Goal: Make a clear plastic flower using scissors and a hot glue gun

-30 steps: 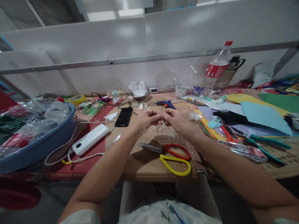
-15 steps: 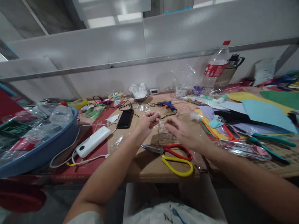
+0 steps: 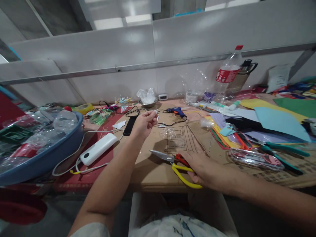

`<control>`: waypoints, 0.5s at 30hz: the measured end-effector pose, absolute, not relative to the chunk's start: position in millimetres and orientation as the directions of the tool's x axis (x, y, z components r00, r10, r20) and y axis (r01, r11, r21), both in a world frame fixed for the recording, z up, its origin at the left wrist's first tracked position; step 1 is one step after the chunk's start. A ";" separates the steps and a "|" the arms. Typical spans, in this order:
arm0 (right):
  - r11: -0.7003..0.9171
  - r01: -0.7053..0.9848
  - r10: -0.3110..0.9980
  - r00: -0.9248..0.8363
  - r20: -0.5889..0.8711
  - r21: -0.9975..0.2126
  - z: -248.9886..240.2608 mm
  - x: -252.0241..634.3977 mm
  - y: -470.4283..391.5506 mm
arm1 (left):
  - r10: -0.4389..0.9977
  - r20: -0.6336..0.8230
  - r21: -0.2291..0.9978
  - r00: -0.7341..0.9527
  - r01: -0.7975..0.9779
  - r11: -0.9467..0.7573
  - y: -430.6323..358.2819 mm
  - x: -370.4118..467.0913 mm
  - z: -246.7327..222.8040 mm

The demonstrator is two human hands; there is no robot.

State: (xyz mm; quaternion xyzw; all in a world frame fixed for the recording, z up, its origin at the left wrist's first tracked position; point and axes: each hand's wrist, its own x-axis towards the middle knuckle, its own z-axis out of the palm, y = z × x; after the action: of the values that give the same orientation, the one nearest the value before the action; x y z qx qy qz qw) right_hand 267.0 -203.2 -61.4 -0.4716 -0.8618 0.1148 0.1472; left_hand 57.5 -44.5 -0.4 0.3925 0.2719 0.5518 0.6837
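Observation:
My left hand (image 3: 146,123) is raised over the cardboard (image 3: 148,164), its fingers pinched on a small whitish clear piece (image 3: 155,113). My right hand (image 3: 197,168) is on the handles of the scissors (image 3: 161,155), its fingers curled around the red and yellow loops. The blades lie on the cardboard and point left. Behind the scissors, a clear plastic piece (image 3: 168,133) rests on a line drawing (image 3: 181,140). A black phone (image 3: 130,126) lies just left of my left hand, partly hidden by it.
A blue basin (image 3: 71,141) of plastic bottles and a white power bank (image 3: 98,149) are at the left. A blue glue gun (image 3: 176,111) lies behind. Coloured sheets (image 3: 278,118), pliers (image 3: 286,149) and a large bottle (image 3: 228,70) are at the right.
My right hand has moved down toward me and taken hold of the scissors' handles. My left hand has shifted left and slightly up, still pinching the small piece.

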 end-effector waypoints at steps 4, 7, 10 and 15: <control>0.456 0.746 0.890 -0.369 0.268 -0.485 -53.7 278.2 -206.5 | 0.981 0.114 0.790 0.157 -0.613 0.006 -41.1 41.1 14.8; 0.398 0.639 0.917 -0.265 0.298 -0.658 -45.0 286.4 -198.7 | 0.980 0.095 0.771 0.174 -0.636 0.038 -42.8 41.3 15.8; 0.394 0.435 0.918 -0.224 0.326 -0.810 -33.1 282.0 -181.5 | 0.972 0.074 0.767 0.223 -0.636 0.088 -48.5 53.2 8.0; 0.337 0.476 0.938 -0.096 0.333 -0.812 -18.6 253.3 -153.7 | 0.968 0.041 0.737 0.246 -0.662 0.138 -61.4 75.1 -3.2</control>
State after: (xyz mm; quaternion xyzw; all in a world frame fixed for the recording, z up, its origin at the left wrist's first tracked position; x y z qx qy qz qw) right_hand 253.3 -153.7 -18.6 -0.5115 -0.6914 0.2646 0.4363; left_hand 75.1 -61.4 -3.2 0.3294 0.2325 0.5681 0.7174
